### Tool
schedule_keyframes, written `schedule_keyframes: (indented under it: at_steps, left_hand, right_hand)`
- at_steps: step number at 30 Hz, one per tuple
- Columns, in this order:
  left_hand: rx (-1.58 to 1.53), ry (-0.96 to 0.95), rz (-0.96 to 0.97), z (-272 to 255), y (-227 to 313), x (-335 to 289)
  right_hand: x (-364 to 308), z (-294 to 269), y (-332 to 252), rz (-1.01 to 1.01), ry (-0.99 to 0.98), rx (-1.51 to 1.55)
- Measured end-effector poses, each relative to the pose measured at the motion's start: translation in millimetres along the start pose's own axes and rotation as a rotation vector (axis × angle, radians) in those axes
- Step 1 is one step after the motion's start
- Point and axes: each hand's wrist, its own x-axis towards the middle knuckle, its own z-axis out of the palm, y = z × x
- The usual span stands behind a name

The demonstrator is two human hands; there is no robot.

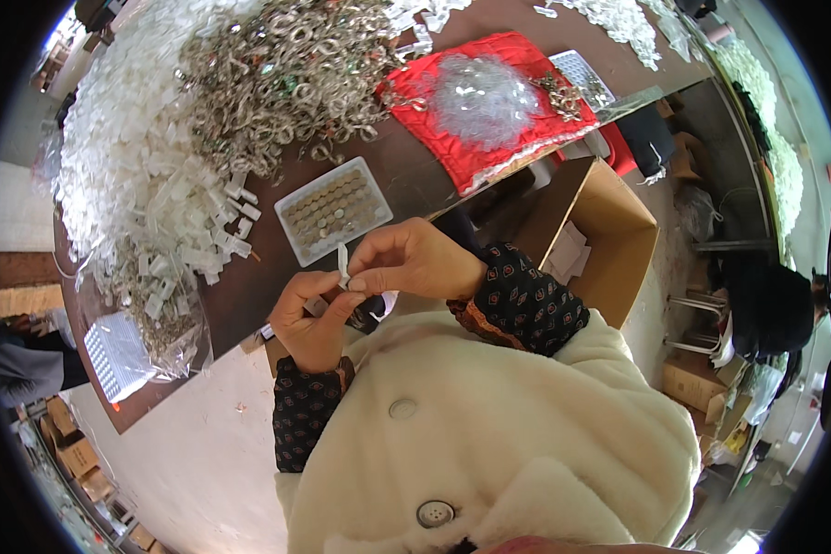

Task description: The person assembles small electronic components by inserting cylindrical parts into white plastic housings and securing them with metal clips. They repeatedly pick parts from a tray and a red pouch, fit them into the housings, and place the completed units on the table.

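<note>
Just in front of the tray's near edge, my two hands meet over a small white strip-like piece (pixel 343 262). My left hand (pixel 310 319) pinches its lower part between thumb and finger. From the other side, my right hand (pixel 417 266) closes thumb and forefinger on the same piece. The fingers cover most of it, so its exact kind cannot be made out. Right beyond the hands lies a white plastic tray (pixel 379 213) with rows of small round grey-brown discs (pixel 328 205).
A heap of white plastic pieces (pixel 125 138) covers the table's left. Beside it rises a pile of metallic ring-shaped pieces (pixel 286 78). Transparent pieces (pixel 485 97) lie on a red cloth (pixel 443 152). An open cardboard box (pixel 609 240) stands below the table's edge at right.
</note>
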Motion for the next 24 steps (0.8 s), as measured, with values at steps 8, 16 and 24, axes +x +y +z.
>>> schedule_keyframes:
  at_steps: [8,16,24]
  left_hand:
    - [-0.214,0.152,-0.218,17,-7,3]
    - [-0.331,0.197,-0.222,12,-12,0]
    - [-0.311,0.153,-0.234,5,-18,-4]
  right_hand:
    - [-22,-27,0,-0.104,0.146,0.138]
    - [-75,-110,-37,-0.480,0.561,-0.110]
    - [-110,-217,-55,-0.552,1.098,-0.491]
